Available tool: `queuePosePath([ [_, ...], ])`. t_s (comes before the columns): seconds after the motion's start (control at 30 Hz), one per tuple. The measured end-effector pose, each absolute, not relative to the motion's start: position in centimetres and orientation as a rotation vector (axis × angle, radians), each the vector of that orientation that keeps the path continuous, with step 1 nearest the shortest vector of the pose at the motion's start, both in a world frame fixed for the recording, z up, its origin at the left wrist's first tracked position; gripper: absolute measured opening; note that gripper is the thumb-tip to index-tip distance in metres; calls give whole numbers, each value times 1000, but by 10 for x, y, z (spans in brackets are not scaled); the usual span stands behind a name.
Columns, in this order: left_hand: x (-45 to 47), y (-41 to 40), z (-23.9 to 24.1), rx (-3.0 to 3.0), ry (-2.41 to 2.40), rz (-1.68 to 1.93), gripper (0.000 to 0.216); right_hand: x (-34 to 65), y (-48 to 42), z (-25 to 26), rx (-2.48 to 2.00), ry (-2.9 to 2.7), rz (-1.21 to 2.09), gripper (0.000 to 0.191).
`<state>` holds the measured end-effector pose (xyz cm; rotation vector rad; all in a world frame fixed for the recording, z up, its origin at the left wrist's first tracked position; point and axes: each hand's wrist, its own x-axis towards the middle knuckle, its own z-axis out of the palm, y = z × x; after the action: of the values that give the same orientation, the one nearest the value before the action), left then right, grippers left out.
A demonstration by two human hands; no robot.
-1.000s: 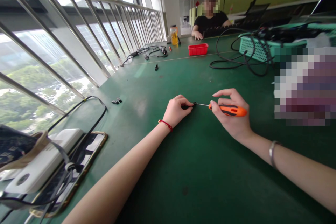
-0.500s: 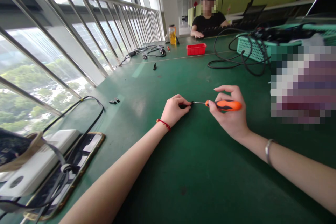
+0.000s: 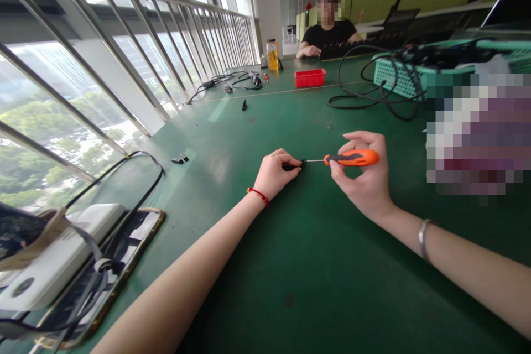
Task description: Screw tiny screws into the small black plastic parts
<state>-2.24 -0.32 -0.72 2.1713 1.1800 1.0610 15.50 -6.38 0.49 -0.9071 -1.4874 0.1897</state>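
1. L hand [image 3: 276, 173], ctr of frame, was closed, pinching a small blk part [image 3: 303, 162] btwn thumb & fingers; the fingers hid most of it, so exact type couldn't be made out.
2. R hand [image 3: 371, 182], just right of ctr, was grasping an orange-&-blk screwdriver [image 3: 352, 158] by its handle, w/ thumb underneath & index fingertip raised clear.
3. Screwdriver lay abt level across the frame, handle to the right, thin metal shaft pointing left; its tip met the blk part at L fingertips. Couldn't tell whether tip sat in a screw.
4. Red cord bracelet [image 3: 258, 196] was on L wrist, silver bangle [image 3: 423, 239] on R wrist.
5. Both hands were over the green worktop [image 3: 290, 254], mid-frame.
6. Other small bits on worktop: blk piece [image 3: 244, 105] above & left of L hand; blk-&-silver bits [image 3: 180, 159] farther left, near the railing [image 3: 153, 27].
7. Lwr left: white oblong device [image 3: 62, 260] w/ cables, on/against a gold-rimmed flat slab [image 3: 143, 227].
8. Upper ctr: red bin [image 3: 310, 78], bottle w/ yellow contents [image 3: 272, 56], tangled cables [image 3: 243, 82] to their left.
9. Upper right: teal basket [image 3: 396, 76] w/ blk gear inside, blk cable [image 3: 352, 104] looped out onto worktop; pixelated patch below it.
10. Top ctr: co-worker [image 3: 329, 36] in blk top sat at far edge, one hand by the worktop's edge.
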Motion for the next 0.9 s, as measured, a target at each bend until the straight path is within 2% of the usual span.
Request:
queuePosePath([
  [0.1, -23, -3, -8, 2181, 1179, 1062, 7, 156, -63, 3, -924, -1475, 234, 44],
  [0.23, -23, -3, -8, 2181, 1176, 1063, 9, 155, -67, 5, -1016, -1527, 168, 15],
  [0.3, -22, -3, -8, 2181, 1180, 1061, 9, 153, -68, 6, -989, -1527, 139, 14],
  [0.33, -22, -3, -8, 2182, 1182, 1062, 9, 153, -67, 6, -961, -1519, 147, 17],
  [0.43, -22, -4, -7, 2190, 1189, 1064, 8, 154, -65, 4, -879, -1476, 198, 41],
  [0.5, -22, -4, -6, 2198, 1193, 1064, 7, 154, -64, 3, -883, -1470, 201, 44],
  [0.57, -22, -5, -6, 2205, 1193, 1064, 7, 155, -65, 5, -941, -1498, 184, 38],
  [0.67, -22, -5, -6, 2205, 1191, 1061, 7, 154, -70, 7, -1026, -1547, 162, 17],
  [0.73, -22, -4, -6, 2200, 1194, 1061, 7, 153, -71, 8, -1037, -1553, 176, 11],
  [0.8, -22, -4, -7, 2198, 1199, 1063, 6, 153, -70, 6, -988, -1528, 188, 16],
  [0.9, -22, -3, -7, 2206, 1197, 1062, 6, 154, -66, 3, -900, -1465, 191, 38],
])
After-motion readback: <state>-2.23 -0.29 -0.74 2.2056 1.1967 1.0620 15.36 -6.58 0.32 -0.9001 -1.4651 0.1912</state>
